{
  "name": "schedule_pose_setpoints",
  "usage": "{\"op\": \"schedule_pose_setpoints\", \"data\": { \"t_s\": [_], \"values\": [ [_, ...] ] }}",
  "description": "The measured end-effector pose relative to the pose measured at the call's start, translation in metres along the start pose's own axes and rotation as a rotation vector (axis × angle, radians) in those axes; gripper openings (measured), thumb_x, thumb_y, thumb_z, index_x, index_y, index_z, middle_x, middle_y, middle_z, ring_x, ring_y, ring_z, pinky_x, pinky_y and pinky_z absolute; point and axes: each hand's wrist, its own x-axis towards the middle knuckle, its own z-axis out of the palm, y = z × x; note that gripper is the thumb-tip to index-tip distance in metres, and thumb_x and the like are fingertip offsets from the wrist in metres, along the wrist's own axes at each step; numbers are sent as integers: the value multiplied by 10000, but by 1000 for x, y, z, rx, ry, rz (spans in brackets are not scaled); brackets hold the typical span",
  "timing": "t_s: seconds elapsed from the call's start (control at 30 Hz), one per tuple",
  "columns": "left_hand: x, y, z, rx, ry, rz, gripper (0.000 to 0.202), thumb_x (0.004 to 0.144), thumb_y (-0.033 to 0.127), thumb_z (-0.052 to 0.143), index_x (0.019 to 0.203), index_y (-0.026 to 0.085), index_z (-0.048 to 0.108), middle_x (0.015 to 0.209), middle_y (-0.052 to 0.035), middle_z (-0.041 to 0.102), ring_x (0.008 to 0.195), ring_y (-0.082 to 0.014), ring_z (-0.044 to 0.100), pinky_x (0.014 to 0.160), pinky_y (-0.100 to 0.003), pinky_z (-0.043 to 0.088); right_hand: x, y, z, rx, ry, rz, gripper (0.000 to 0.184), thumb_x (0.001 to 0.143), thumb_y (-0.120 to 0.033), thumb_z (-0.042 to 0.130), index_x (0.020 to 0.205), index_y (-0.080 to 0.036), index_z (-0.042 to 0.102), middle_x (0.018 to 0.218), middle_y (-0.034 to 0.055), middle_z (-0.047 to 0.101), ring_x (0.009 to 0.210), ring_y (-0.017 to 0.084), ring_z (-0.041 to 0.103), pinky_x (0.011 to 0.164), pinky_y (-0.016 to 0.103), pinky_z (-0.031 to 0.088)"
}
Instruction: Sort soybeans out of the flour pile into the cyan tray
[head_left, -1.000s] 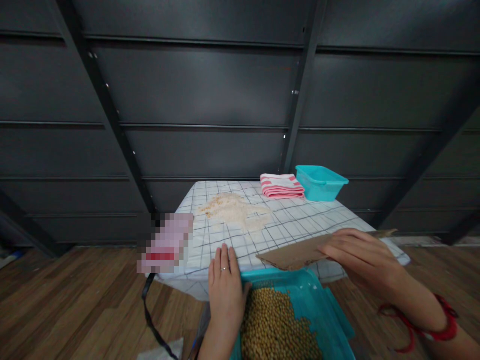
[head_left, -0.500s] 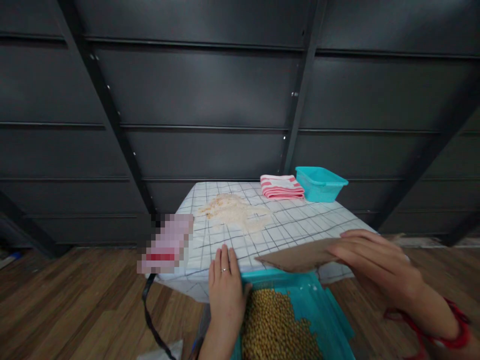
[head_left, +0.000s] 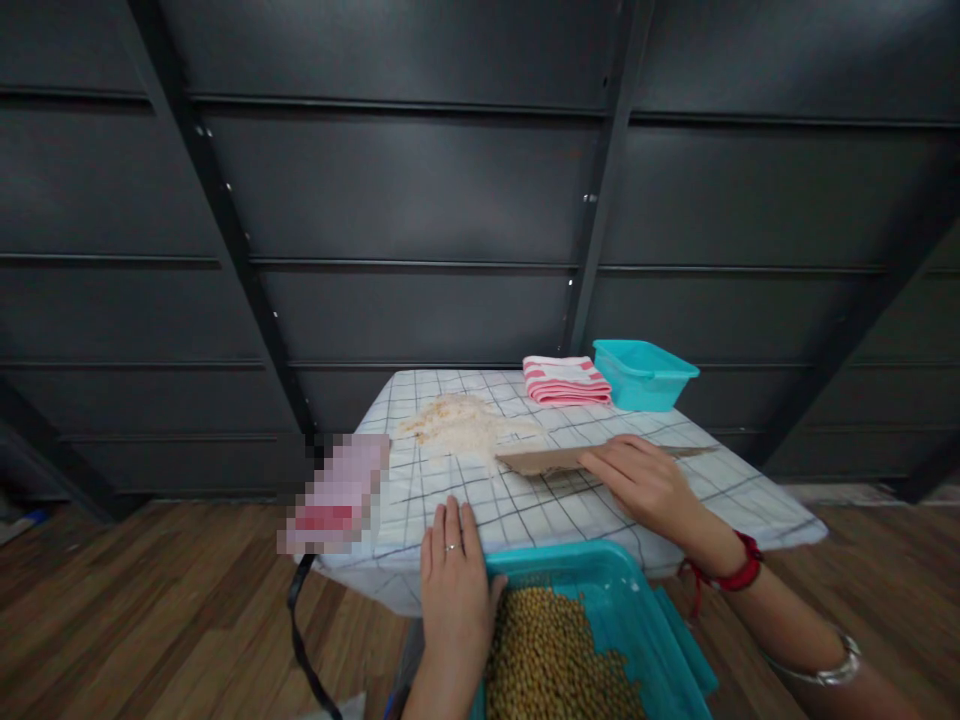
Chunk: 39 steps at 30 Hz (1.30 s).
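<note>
My right hand (head_left: pixel 649 488) grips a brown piece of cardboard (head_left: pixel 544 460) from above, fingers bent over its upper side. The cardboard stands on edge, low over the checked tablecloth (head_left: pixel 442 480), just right of a spread heap of pale, rice-like grains (head_left: pixel 465 428). Outstretched, my left hand (head_left: pixel 454 590) lies at the near edge of the table, its thumb by the left rim of a turquoise tub (head_left: pixel 622 590). Inside the tub are many small greenish-yellow beans (head_left: pixel 562 650), with part of its bottom showing on the right.
A folded pink-and-white towel (head_left: pixel 568 382) sits at the back right of the table, beside a smaller turquoise basin (head_left: pixel 649 378). On the left edge is a blurred-out pink object (head_left: pixel 341 490) with a black strap (head_left: pixel 300 630). A dark panelled wall (head_left: pixel 420 190) rises behind.
My right hand has carried the cardboard forward and left, from above the tub's far right side to over the tablecloth near the grains. My left hand stays in place.
</note>
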Motion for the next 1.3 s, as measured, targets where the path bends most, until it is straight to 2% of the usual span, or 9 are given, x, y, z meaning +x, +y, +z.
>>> {"op": "schedule_pose_setpoints", "data": {
  "t_s": [0.13,0.27,0.33,0.63,0.73,1.0,1.13,1.3],
  "values": [
    [0,0,0,12,13,-5,607,615,184,594,1189,48,449,1273,-198,476,1174,-303,431,935,-444,403,9,12,22,-27,32,45,301,788,2,358,902,-154,589,689,34,616,633,136,525,645,294,435],
    [0,1,0,15,29,-12,612,594,179,613,1174,47,468,1261,-192,490,1155,-307,450,913,-447,425,12,23,25,-52,92,140,287,775,-12,390,923,-148,596,716,51,628,677,156,544,650,305,433],
    [1,2,0,15,35,-18,620,581,173,622,1169,48,474,1256,-191,496,1149,-308,456,910,-447,429,13,27,25,-59,83,164,303,773,-13,387,944,-154,594,738,52,634,700,161,551,664,309,432],
    [0,-2,5,42,39,13,634,603,197,623,1196,51,451,1273,-179,484,1167,-310,437,915,-434,428,36,26,62,20,-45,74,298,758,-8,372,906,-132,599,742,55,634,694,159,546,654,296,412],
    [-1,-3,6,37,29,13,642,617,218,623,1212,66,436,1289,-173,469,1181,-302,423,931,-432,414,37,24,58,47,-66,40,305,763,-9,357,892,-148,596,727,41,626,690,150,537,664,288,411],
    [-3,-2,7,-20,-9,-31,670,621,230,633,1237,84,412,1317,-178,434,1205,-301,394,960,-445,385,26,31,16,115,-7,32,334,784,-25,360,949,-203,589,759,24,634,737,150,546,700,317,415],
    [-3,-2,9,-20,-4,-43,659,612,200,633,1225,80,424,1301,-188,451,1197,-307,402,957,-452,390,28,24,25,96,-49,0,331,776,-13,352,928,-189,588,744,22,633,702,142,543,672,300,421],
    [-5,-5,15,-14,32,-4,681,630,217,611,1255,84,375,1316,-185,434,1209,-299,387,956,-458,387,33,27,51,50,-8,79,322,758,-9,361,910,-168,597,749,40,636,705,152,554,666,302,420]
  ]
}}
